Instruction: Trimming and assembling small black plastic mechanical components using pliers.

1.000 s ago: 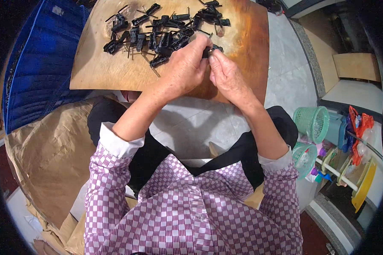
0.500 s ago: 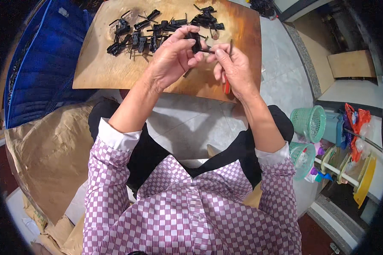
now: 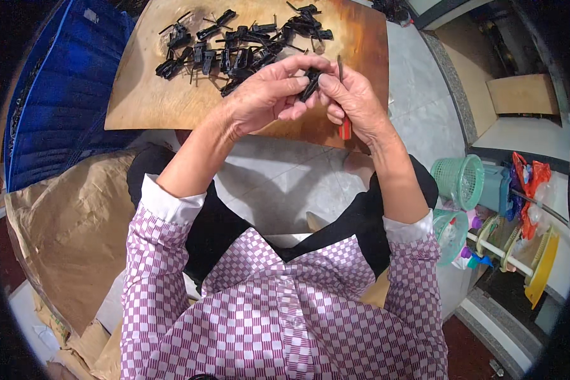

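Note:
Above the near right part of the wooden board, my left hand [image 3: 266,95] curls around a small black plastic part [image 3: 310,84]. My right hand [image 3: 356,104] meets it there, thumb and fingertips pressed against the same part. Tucked in the right hand is a slim red-handled tool [image 3: 345,130]; its thin dark shaft points up past the fingers, and its exact kind is unclear. Several similar black plastic parts [image 3: 240,58] with thin projecting arms lie in a loose cluster on the board beyond my hands. My fingers hide much of the held part.
The wooden board [image 3: 149,101] stands in front of my knees. To the left are a blue folded-sided container [image 3: 63,95] and crumpled brown paper [image 3: 76,221]. On the right, a green basket [image 3: 453,177] stands near a rack with a yellow end [image 3: 541,269].
My left hand has moved right and a little down, bringing the black part against the right fingertips. More black parts show on the board where the hand was. The right hand's tool stays in its grip.

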`<state>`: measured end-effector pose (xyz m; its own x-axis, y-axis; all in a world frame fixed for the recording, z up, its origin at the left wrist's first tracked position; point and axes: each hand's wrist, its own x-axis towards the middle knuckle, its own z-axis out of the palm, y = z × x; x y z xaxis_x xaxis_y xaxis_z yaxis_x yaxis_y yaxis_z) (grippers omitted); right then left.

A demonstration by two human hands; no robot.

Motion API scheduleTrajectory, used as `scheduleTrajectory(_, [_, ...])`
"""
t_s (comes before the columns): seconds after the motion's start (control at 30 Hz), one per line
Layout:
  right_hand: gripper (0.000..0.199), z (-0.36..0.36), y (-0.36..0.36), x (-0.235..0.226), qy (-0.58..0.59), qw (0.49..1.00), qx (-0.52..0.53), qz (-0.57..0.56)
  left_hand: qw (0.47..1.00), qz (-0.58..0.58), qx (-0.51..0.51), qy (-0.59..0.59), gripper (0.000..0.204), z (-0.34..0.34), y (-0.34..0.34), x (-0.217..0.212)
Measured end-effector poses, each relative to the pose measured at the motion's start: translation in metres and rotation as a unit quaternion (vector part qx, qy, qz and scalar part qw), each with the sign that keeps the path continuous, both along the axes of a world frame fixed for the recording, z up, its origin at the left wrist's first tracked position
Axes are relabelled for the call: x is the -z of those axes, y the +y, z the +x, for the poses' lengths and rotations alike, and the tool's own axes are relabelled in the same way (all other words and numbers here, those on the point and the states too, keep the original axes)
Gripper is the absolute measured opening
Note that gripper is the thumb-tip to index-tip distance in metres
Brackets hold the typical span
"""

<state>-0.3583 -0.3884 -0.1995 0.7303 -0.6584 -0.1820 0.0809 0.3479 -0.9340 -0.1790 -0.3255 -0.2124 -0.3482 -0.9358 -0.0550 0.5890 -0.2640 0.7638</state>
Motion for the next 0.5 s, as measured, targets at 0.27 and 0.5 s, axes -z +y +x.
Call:
scheduleTrajectory(0.27, [0.026, -0.003, -0.001, 0.006, 0.065, 0.997, 0.001, -0.036, 0.995, 0.008, -0.019, -0.093, 0.037, -0.01, 0.004, 0.002])
scheduleTrajectory(0.5, [0.029, 0.012, 0.004, 0.014, 0.109, 0.98, 0.058, -0.157, 0.874, -0.191, -0.126, -0.429, 0.036, -0.016, 0.001, 0.012])
